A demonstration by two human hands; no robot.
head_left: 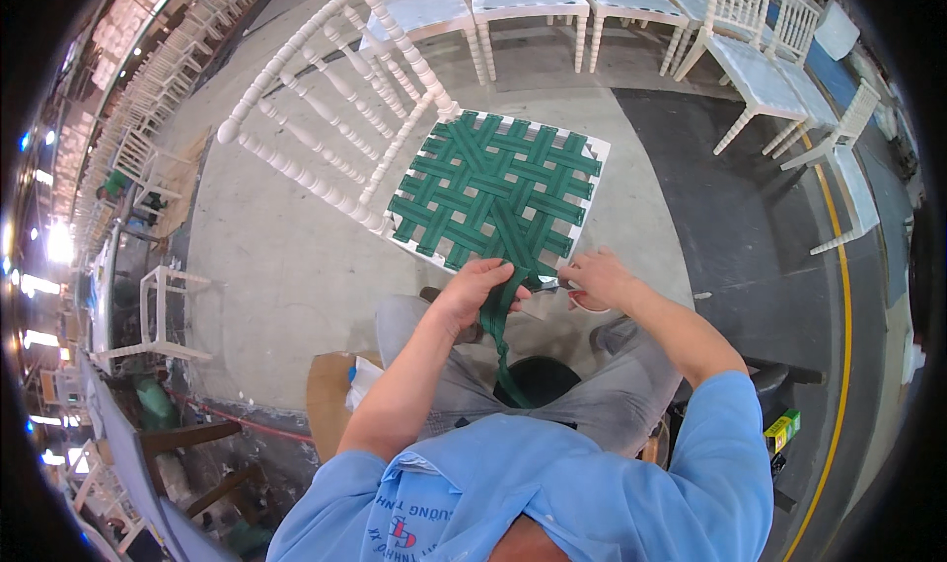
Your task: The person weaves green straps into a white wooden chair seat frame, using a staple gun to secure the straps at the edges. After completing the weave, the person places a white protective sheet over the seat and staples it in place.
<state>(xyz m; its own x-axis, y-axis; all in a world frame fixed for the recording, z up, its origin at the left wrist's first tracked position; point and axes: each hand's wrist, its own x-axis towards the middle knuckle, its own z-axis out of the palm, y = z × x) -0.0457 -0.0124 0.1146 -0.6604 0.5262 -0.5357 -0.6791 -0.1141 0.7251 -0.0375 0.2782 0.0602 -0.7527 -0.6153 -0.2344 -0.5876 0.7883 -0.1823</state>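
Observation:
A white chair (326, 118) stands tilted in front of me, its seat frame woven with green webbing straps (493, 187). My left hand (478, 291) grips a loose green strap (498, 325) that hangs from the seat's near edge down between my knees. My right hand (597, 278) is closed on a small metal tool (548, 287), whose tip points at the strap beside my left hand. Which kind of tool it is I cannot tell.
Rows of white chairs (631, 0) stand at the back and right. More chair frames (158, 305) line the left side. A cardboard sheet (330, 394) lies by my left leg, a small green box (781, 430) at my right. A yellow floor line (840, 365) curves along the right.

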